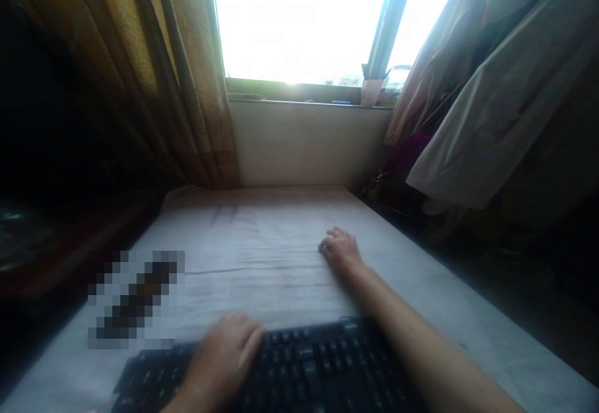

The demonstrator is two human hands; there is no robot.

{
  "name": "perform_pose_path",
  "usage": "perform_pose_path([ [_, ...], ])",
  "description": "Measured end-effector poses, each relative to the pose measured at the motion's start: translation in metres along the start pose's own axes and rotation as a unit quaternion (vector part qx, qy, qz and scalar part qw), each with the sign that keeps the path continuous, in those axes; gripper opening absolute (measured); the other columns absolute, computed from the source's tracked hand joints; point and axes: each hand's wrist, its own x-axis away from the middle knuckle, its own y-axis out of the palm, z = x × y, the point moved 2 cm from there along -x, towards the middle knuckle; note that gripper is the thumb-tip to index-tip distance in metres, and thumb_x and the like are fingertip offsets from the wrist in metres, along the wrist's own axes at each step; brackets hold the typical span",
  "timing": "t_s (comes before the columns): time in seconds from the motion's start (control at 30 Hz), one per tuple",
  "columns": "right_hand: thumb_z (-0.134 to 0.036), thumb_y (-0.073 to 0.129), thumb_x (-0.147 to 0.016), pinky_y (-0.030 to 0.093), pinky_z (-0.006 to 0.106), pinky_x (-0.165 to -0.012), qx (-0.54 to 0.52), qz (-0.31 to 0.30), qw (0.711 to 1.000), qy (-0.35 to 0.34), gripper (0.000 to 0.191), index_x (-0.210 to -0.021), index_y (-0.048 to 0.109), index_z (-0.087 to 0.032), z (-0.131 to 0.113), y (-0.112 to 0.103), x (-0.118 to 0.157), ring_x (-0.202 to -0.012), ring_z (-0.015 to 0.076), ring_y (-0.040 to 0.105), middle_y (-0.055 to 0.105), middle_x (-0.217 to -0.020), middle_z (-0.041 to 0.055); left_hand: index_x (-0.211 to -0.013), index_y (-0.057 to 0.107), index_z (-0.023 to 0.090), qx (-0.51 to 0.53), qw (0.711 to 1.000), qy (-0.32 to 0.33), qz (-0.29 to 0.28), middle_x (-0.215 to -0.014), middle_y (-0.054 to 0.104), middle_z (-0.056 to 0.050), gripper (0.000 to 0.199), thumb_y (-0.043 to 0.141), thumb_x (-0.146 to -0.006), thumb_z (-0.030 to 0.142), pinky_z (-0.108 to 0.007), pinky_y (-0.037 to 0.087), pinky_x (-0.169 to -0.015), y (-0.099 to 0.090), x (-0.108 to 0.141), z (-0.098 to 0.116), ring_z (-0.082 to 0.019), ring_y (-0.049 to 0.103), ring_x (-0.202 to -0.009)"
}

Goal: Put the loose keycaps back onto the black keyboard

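The black keyboard lies on the pale sheet, partly beneath the blurred left hand, whose grip cannot be told, while beyond its far edge the right hand curls by a small shiny object, its hold unclear.

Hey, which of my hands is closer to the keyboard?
Left. Your left hand is over the keyboard; your right hand is out beyond its far edge, over the white sheet.

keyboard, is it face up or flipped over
Face up: the keyboard shows rows of keys with pale markings on both sides of the left hand.
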Motion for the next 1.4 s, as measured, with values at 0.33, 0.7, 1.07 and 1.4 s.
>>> perform_pose_path([
  [0.33,-0.024,0.062,-0.088,0.051,0.025,-0.074,-0.142,-0.113,0.982,-0.050,0.017,-0.098,0.075,-0.021,-0.033,-0.037,0.079,-0.080,0.0158,0.069,0.076,-0.092,0.0034,-0.089,0.072,0.024,-0.017,1.000,0.016,-0.010,-0.087,0.070,-0.004,0.043,0.033,-0.100,0.038,-0.036,0.048,-0.083,-0.004,0.001,0.004,-0.021,0.063,-0.087],
  [0.7,-0.015,0.063,-0.082,0.051,0.026,-0.083,-0.172,-0.166,0.960,-0.144,0.016,-0.089,0.076,-0.021,-0.048,-0.047,0.135,-0.088,0.0171,0.068,0.074,-0.099,0.0045,-0.125,0.061,0.029,-0.070,0.982,0.137,0.108,-0.124,0.066,-0.007,0.034,0.054,-0.092,0.036,-0.046,0.051,-0.097,0.018,0.018,0.042,-0.027,0.061,-0.113],
  [1.07,-0.018,0.060,-0.087,0.049,0.024,-0.075,-0.070,-0.167,0.970,-0.163,0.018,-0.091,0.078,-0.021,-0.056,-0.046,0.135,-0.085,0.0185,0.069,0.074,-0.095,0.0058,-0.130,0.058,0.029,-0.098,0.972,0.186,0.104,-0.134,0.060,-0.010,0.042,0.061,-0.089,0.033,-0.054,0.047,-0.103,0.035,0.016,0.059,-0.031,0.056,-0.122],
  [1.4,-0.019,0.058,-0.089,0.049,0.026,-0.076,-0.047,-0.167,0.972,-0.159,0.019,-0.091,0.077,-0.021,-0.054,-0.040,0.136,-0.086,0.0202,0.069,0.074,-0.094,0.0065,-0.131,0.057,0.027,-0.086,0.980,0.172,0.059,-0.129,0.063,-0.010,0.044,0.063,-0.088,0.034,-0.057,0.043,-0.106,0.037,0.007,0.067,-0.030,0.058,-0.119],
])
